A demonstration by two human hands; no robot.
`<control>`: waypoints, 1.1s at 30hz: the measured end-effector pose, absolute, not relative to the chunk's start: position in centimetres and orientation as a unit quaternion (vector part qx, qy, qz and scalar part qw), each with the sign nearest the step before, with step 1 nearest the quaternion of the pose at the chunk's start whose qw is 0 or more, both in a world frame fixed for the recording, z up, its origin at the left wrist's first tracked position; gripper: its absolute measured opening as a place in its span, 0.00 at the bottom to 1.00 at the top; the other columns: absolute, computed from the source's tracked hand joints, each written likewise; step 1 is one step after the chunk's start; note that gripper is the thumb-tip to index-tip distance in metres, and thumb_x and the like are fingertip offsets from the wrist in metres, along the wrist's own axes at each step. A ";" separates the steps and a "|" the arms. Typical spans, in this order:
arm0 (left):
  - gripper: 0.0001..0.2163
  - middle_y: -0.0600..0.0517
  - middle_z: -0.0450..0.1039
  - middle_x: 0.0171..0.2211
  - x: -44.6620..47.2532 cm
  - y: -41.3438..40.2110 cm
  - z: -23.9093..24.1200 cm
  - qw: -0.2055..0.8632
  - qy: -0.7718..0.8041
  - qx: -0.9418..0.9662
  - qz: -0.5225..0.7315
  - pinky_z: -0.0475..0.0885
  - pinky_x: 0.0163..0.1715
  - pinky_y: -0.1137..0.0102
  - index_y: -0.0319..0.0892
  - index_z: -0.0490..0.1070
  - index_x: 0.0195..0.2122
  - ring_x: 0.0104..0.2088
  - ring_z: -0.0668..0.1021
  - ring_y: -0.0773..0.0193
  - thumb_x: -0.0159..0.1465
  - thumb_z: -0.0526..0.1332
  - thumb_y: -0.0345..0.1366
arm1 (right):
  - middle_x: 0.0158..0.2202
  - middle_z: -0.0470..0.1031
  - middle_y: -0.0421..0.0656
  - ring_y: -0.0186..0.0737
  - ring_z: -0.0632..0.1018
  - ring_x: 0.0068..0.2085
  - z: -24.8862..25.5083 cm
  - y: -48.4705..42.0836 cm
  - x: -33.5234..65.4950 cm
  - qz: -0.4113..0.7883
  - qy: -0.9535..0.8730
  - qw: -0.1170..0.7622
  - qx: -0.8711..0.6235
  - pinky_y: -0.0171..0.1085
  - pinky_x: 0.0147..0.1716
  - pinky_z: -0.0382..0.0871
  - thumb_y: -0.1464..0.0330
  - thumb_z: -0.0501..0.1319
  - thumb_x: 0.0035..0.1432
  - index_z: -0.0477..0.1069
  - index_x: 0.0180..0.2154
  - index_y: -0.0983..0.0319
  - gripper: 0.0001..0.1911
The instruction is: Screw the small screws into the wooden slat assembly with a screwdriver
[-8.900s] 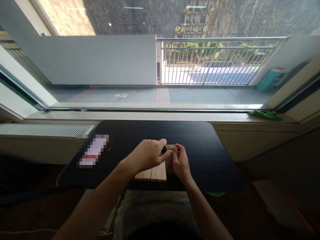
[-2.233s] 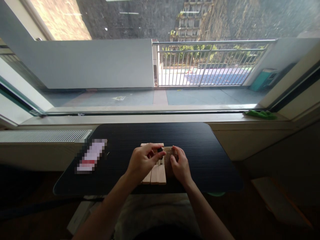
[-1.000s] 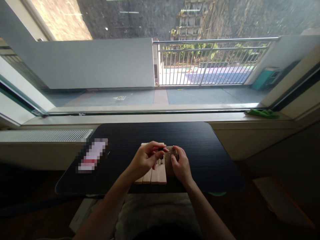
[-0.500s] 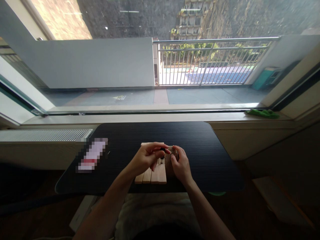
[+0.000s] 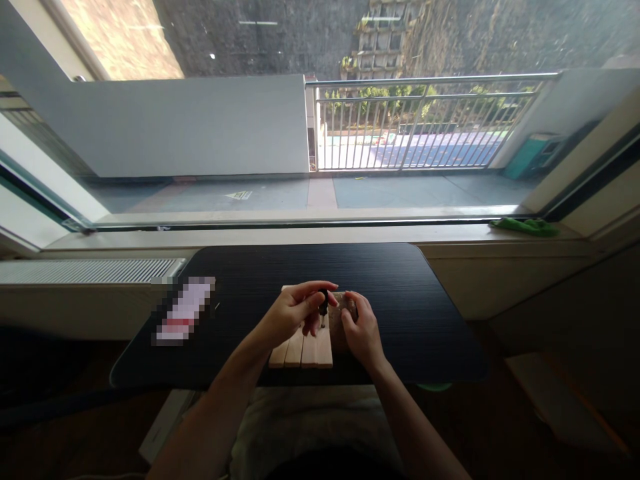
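My left hand (image 5: 295,308) grips the black handle of a small screwdriver (image 5: 324,305) between thumb and fingers. The screwdriver stands nearly upright, its metal shaft pointing down at a panel of pale wooden slats (image 5: 301,355) lying on the table. What its tip meets is too small to make out. Against the panel's right side is a brown, speckled flat piece (image 5: 340,339). My right hand (image 5: 361,325) is curled over the right edge of this brown piece, thumb on top and fingers around its far side.
The black table (image 5: 405,300) has rounded corners. A blurred pinkish object (image 5: 186,310) lies on its left. Beyond it runs a white windowsill (image 5: 280,236) with a green cloth (image 5: 527,228) at the right. A white radiator (image 5: 95,270) is at left.
My left fingers have shifted on the screwdriver: the index finger has lifted a little and more of the black handle shows. My right hand and the wooden panel stay in place.
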State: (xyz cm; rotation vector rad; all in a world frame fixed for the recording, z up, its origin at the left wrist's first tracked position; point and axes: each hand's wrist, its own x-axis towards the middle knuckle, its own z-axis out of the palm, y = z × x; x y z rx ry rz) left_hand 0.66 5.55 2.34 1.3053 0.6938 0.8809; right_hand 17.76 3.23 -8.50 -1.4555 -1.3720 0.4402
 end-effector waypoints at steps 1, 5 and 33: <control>0.22 0.48 0.78 0.35 0.7 5.5 2.3 0.652 0.302 0.573 0.394 0.66 0.14 0.77 0.39 0.78 0.46 0.16 0.73 0.74 0.59 0.69 0.51 | 0.51 0.76 0.52 0.51 0.75 0.54 -8.5 3.2 17.7 0.182 -0.571 0.521 -0.607 0.52 0.57 0.68 0.70 0.55 0.56 0.74 0.48 0.61 0.18; 0.22 0.50 0.76 0.34 1.0 5.3 2.4 0.635 0.312 0.567 0.423 0.66 0.17 0.76 0.39 0.78 0.47 0.17 0.74 0.73 0.60 0.69 0.51 | 0.51 0.76 0.52 0.51 0.75 0.54 -8.5 3.2 17.7 0.184 -0.569 0.523 -0.606 0.52 0.57 0.68 0.70 0.55 0.56 0.74 0.48 0.61 0.18; 0.16 0.53 0.75 0.23 1.4 4.0 2.0 0.410 0.465 0.648 0.443 0.69 0.21 0.74 0.40 0.76 0.37 0.20 0.74 0.66 0.61 0.67 0.49 | 0.50 0.76 0.50 0.50 0.75 0.53 -8.1 3.0 17.7 0.194 -0.560 0.533 -0.604 0.51 0.57 0.68 0.70 0.56 0.56 0.74 0.47 0.59 0.17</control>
